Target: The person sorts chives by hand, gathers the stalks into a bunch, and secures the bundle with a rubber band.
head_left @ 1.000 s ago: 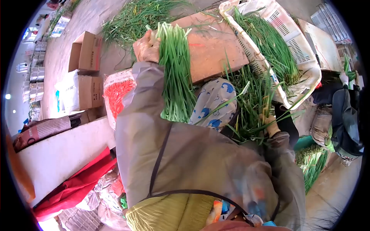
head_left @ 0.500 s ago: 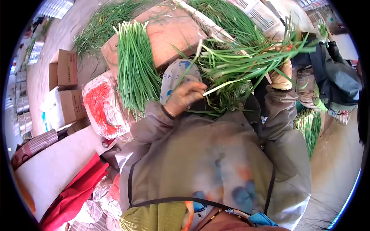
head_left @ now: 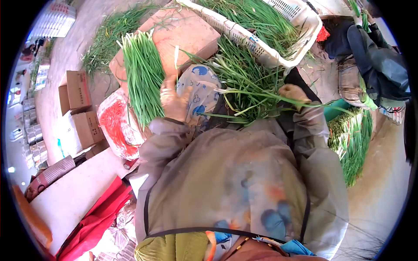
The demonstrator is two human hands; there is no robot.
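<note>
My left hand (head_left: 175, 101) is beside a neat bundle of green onions (head_left: 141, 78), with its fingers raised and the thumb apart. Just above its fingertips shows a short white stalk (head_left: 176, 56); whether they touch is unclear. My right hand (head_left: 296, 95) is closed around a few long green onion stalks (head_left: 261, 95), whose pale ends point left across my lap. Beneath these stalks lies a loose heap of green onions (head_left: 244, 76). The bundle rests on a brown board-like block (head_left: 185, 32), white ends away from me.
A white plastic crate (head_left: 261, 54) with more green onions is ahead. Red ties (head_left: 115, 119) lie on a sack at left, near open cardboard boxes (head_left: 76, 93). Tied bundles (head_left: 350, 143) stand at right. Another person's dark sleeve (head_left: 370, 61) is at upper right.
My left hand has moved left from the stalks toward the neat bundle and spread its fingers. My right hand has come lower and left, and the large spray of stalks is no longer raised.
</note>
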